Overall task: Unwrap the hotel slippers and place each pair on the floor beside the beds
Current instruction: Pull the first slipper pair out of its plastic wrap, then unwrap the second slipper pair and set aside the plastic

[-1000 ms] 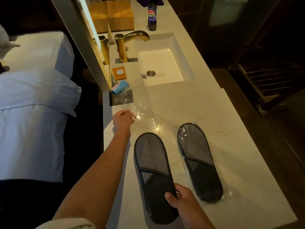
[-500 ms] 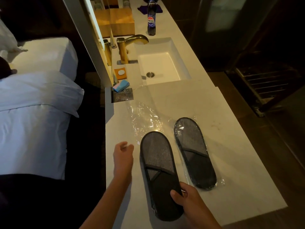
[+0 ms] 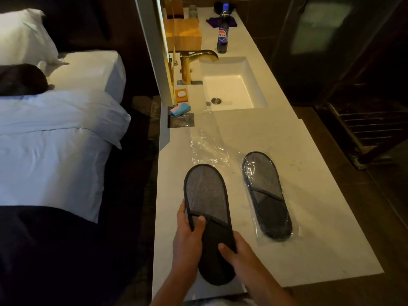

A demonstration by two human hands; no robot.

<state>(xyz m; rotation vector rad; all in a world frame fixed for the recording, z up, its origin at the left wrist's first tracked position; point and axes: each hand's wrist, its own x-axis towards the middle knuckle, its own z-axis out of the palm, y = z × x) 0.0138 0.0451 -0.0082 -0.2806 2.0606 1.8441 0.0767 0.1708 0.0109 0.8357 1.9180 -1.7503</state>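
Both my grips, left hand (image 3: 187,235) and right hand (image 3: 240,255), clamp the unwrapped slipper pair (image 3: 207,208) over the table (image 3: 309,217); next, I'd carry it to the floor beside the bed (image 3: 55,151) left of them.

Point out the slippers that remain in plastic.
The right-hand slippers, lying untouched on the counter inside clear wrap; both hands hold the bare ones.

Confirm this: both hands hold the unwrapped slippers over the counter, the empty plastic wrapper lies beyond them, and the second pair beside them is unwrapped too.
Not quite. The head view shows the second pair still sealed in clear plastic on the counter. The rest holds: the left hand and right hand hold the unwrapped slippers, and the empty wrapper lies beyond them.
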